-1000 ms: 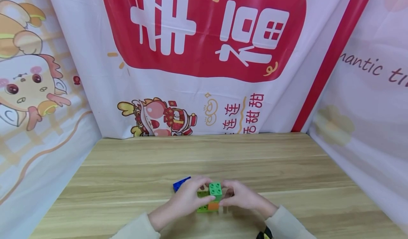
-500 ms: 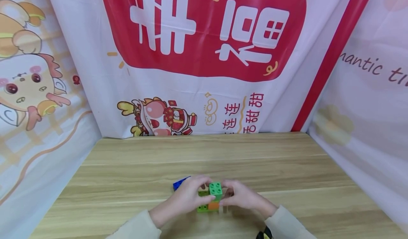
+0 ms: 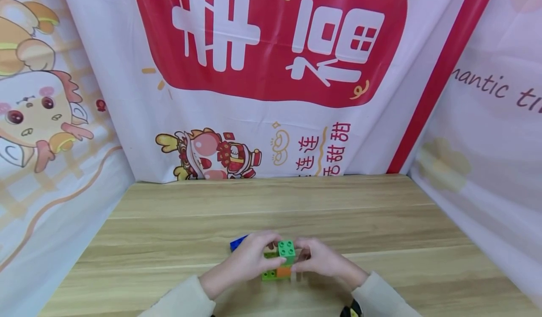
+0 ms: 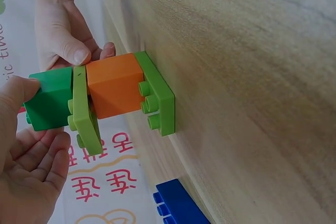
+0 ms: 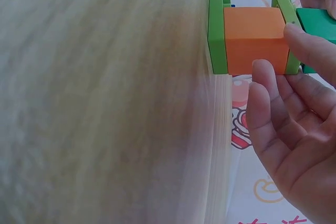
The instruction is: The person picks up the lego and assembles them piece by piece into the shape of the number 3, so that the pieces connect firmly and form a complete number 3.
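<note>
A stack of toy building bricks stands on the table between both hands. Its base is a flat lime-green brick (image 4: 167,100) with studs, bearing an orange brick (image 4: 115,85). Above the orange one comes a second flat lime-green brick (image 4: 86,114), and a darker green brick (image 3: 286,250) tops the stack. My left hand (image 3: 254,256) pinches the green top brick, its thumb on the near side. From the other side, my right hand (image 3: 323,259) pinches the upper lime-green brick at its edge, with the thumb close to the orange brick. Fingers partly hide the stack in the head view.
A blue studded brick (image 4: 181,203) lies on the wooden table (image 3: 178,213), partly behind the left hand in the head view. Something black and yellow (image 3: 352,309) shows beside the right sleeve. Printed cloths (image 3: 271,114) enclose the table at the back and sides.
</note>
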{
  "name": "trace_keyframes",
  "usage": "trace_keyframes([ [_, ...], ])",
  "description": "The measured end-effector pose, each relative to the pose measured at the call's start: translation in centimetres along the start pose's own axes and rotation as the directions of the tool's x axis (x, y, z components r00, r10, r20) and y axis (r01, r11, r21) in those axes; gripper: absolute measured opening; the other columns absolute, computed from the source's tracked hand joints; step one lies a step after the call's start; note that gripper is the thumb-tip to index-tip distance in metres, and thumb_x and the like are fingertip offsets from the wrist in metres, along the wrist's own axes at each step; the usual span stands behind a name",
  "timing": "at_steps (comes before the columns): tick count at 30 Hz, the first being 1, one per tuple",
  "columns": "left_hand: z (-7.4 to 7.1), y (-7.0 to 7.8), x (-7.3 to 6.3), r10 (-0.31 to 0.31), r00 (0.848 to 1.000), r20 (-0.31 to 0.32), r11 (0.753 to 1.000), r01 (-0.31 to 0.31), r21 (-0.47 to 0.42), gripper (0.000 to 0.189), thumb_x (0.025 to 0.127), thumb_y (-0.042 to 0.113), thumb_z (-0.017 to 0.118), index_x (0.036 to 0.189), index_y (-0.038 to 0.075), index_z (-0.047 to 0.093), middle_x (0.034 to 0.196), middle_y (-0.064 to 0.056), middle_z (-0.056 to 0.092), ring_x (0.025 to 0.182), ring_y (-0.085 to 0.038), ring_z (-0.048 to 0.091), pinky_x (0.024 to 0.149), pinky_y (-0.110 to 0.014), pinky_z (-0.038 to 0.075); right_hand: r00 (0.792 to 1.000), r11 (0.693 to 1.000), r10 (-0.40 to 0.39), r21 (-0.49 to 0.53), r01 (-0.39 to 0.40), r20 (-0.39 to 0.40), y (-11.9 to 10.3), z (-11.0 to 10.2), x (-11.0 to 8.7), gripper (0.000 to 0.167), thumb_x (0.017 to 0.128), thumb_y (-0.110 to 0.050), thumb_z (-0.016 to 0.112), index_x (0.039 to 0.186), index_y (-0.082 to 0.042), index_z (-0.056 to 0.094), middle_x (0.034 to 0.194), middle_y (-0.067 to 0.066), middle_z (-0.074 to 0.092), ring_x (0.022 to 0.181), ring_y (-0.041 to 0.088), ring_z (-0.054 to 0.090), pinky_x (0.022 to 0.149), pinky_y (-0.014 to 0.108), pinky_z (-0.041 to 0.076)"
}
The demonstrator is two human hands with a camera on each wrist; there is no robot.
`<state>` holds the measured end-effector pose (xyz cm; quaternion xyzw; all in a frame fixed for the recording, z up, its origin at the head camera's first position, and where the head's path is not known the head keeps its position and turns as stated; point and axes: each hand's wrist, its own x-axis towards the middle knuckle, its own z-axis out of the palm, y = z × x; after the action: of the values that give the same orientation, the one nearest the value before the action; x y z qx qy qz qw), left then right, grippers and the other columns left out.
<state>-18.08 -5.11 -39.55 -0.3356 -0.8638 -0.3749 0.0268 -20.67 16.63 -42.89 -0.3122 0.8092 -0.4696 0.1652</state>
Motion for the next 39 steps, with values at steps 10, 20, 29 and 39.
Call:
trace_keyframes([
  [10, -0.13, 0.08, 0.13, -0.012, 1.0, 0.02, 1.0, 0.012, -0.013, 0.021, 0.08, 0.024, 0.072, 0.096, 0.015, 0.063, 0.085, 0.013, 0.056, 0.077, -0.006, 0.054, 0.066, -0.021, 0.048, 0.999, 0.999, -0.042, 0.017, 0.042, 0.004, 0.01, -0.09, -0.2, 0.034, 0.078, -0.01, 0.072, 0.11, -0.005, 0.063, 0.1, 0.001, 0.06, 0.072, 0.015, 0.061, 0.063, 0.028, 0.051],
  [20, -0.1, 0.05, -0.03, 0.028, 1.0, -0.004, 1.0, -0.028, 0.01, 0.021, 0.08, 0.024, 0.072, 0.097, 0.014, 0.063, 0.087, 0.012, 0.057, 0.079, -0.008, 0.055, 0.068, -0.022, 0.048, 0.999, 0.999, -0.037, 0.027, 0.037, 0.021, 0.13, -0.08, -0.13, 0.034, 0.079, -0.012, 0.072, 0.111, -0.007, 0.062, 0.1, 0.0, 0.06, 0.069, 0.015, 0.062, 0.061, 0.028, 0.051],
  [29, -0.06, -0.11, -0.14, 0.007, 1.0, -0.001, 1.0, -0.007, 0.018, 0.024, 0.081, 0.026, 0.071, 0.101, 0.015, 0.063, 0.09, 0.012, 0.057, 0.081, -0.008, 0.055, 0.07, -0.021, 0.048, 0.999, 1.0, -0.021, 0.024, 0.02, 0.027, 0.0, -0.06, -0.13, 0.034, 0.079, -0.013, 0.072, 0.111, -0.009, 0.062, 0.103, 0.0, 0.059, 0.069, 0.015, 0.062, 0.062, 0.028, 0.051],
  [39, -0.2, -0.06, 0.18, 0.021, 0.999, 0.031, 0.999, -0.023, 0.043, 0.023, 0.08, 0.026, 0.071, 0.098, 0.014, 0.064, 0.088, 0.013, 0.056, 0.08, -0.007, 0.055, 0.069, -0.021, 0.048, 1.0, 1.0, -0.008, -0.004, 0.008, 0.024, -0.05, -0.18, -0.14, 0.034, 0.079, -0.014, 0.073, 0.111, -0.009, 0.061, 0.101, 0.002, 0.06, 0.071, 0.015, 0.061, 0.062, 0.027, 0.05],
])
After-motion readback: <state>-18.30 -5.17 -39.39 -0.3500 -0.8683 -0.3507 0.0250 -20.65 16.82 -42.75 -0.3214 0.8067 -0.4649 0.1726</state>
